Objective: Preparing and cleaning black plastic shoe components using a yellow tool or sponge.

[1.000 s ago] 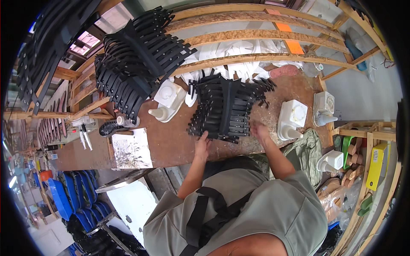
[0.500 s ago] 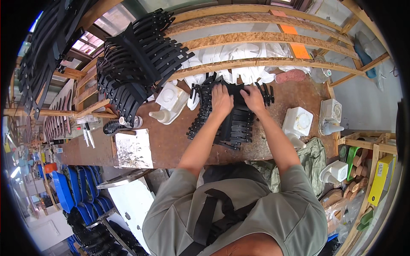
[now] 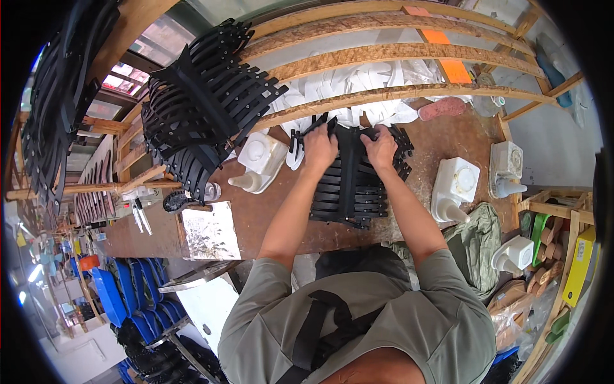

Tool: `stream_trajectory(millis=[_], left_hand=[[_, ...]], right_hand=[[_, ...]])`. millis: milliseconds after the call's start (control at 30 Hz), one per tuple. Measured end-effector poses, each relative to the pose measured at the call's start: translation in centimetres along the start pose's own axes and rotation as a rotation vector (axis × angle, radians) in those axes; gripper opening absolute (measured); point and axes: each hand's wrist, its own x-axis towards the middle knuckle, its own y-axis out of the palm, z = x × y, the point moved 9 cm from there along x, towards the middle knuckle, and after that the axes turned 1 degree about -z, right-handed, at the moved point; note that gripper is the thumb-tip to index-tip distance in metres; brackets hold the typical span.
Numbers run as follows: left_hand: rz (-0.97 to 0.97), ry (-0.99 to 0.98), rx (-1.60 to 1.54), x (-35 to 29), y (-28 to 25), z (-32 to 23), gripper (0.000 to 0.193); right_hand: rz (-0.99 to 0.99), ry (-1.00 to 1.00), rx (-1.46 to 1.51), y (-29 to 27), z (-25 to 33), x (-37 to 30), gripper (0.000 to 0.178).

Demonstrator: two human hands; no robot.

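A pile of black strap pieces (image 3: 348, 185) lies on the brown workbench in front of me, each with a broad central band and narrow studded straps off both sides. At its upper left edge my left hand (image 3: 320, 152) has its fingers bent round strap ends, some of which stick up past the fingertips. My right hand (image 3: 380, 150) is curled at the upper right edge, thumb and fingers closed on the straps there. Both palms face down, so the exact grip is partly hidden.
Wooden rails (image 3: 384, 57) run above the bench's back, with more black strap pieces (image 3: 204, 102) hung over them at left. White containers with cone nozzles stand left (image 3: 261, 157) and right (image 3: 457, 182). A stained white sheet (image 3: 210, 232) lies at the left front; green cloth (image 3: 476, 249) hangs at right.
The studded straps that lay down the pile's left side are lifted away toward the upper left. My left hand has drawn slightly left and my right fingers have curled in. The view has shifted slightly.
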Motion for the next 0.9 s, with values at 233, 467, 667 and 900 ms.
stream_trajectory(millis=[233,467,667,900], left_hand=[[0.222,-0.133,-0.229,4.0,-0.6,2.9,0.039],[0.761,0.091,-0.316,4.0,3.1,-1.0,0.065],[0.819,0.115,-0.134,4.7,6.1,-0.2,0.057],[0.559,0.442,0.024,2.7,3.3,-4.0,0.042]], right_hand=[[0.058,-0.525,0.075,-2.2,5.0,-4.3,0.017],[0.091,-0.760,0.037,-3.1,7.2,-10.4,0.025],[0.170,-0.904,-0.009,-3.4,8.2,-14.6,0.029],[0.196,-0.838,-0.229,-3.8,6.5,-13.8,0.036]])
